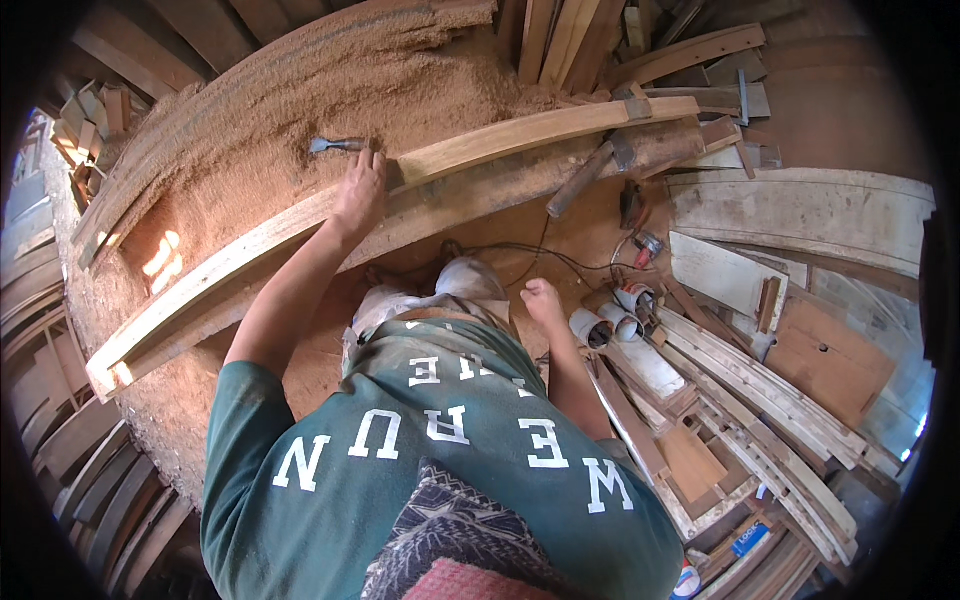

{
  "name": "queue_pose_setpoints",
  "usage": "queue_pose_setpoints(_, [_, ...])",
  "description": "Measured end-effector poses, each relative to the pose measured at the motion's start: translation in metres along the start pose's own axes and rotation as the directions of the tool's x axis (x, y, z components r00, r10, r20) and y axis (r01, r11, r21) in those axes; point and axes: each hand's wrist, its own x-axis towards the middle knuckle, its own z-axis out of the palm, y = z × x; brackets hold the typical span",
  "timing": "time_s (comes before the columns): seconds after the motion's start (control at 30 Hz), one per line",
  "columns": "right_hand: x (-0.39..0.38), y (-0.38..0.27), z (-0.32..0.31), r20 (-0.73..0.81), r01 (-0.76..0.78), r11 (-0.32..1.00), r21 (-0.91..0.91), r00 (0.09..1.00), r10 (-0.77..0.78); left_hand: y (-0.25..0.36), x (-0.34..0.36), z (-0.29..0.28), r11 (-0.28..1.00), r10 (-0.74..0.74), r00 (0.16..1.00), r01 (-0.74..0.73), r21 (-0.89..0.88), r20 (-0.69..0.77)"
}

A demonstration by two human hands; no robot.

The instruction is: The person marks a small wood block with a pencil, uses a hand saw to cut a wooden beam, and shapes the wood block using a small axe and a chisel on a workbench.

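My left hand [360, 192] reaches over a long, curved, pale wooden beam [470, 152], its fingers closed at the handle end of a chisel [336, 145]. The chisel's broad metal blade points left, above the sawdust. Part of its handle is hidden by the fingers. My right hand [543, 302] is at my right side, curled into a fist, with nothing showing in it. A hammer [585, 178] with a dark head leans on the beam's near side, farther right.
Sawdust [260, 120] covers the ground beyond the beam. White cylindrical containers [592, 328] stand right of my right hand, near a red power tool [648, 248] and dark cords [560, 258]. Stacked boards [760, 400] fill the right side; curved timbers [110, 490] line the left.
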Motion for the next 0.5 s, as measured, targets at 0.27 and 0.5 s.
queue_pose_setpoints(0.27, [0.077, -0.114, -0.060, 0.024, 0.088, 0.987, 0.133, 0.996, -0.092, 0.006, 0.010, -0.013, 0.908, -0.083, 0.996, 0.066, -0.414, -0.024])
queue_pose_setpoints(0.5, [0.212, -0.177, -0.191, -0.460, 0.136, 0.986, -0.095, 0.872, -0.165, 0.053, 0.058, 0.006, 0.902, -0.168, 0.986, 0.160, -0.401, 0.015])
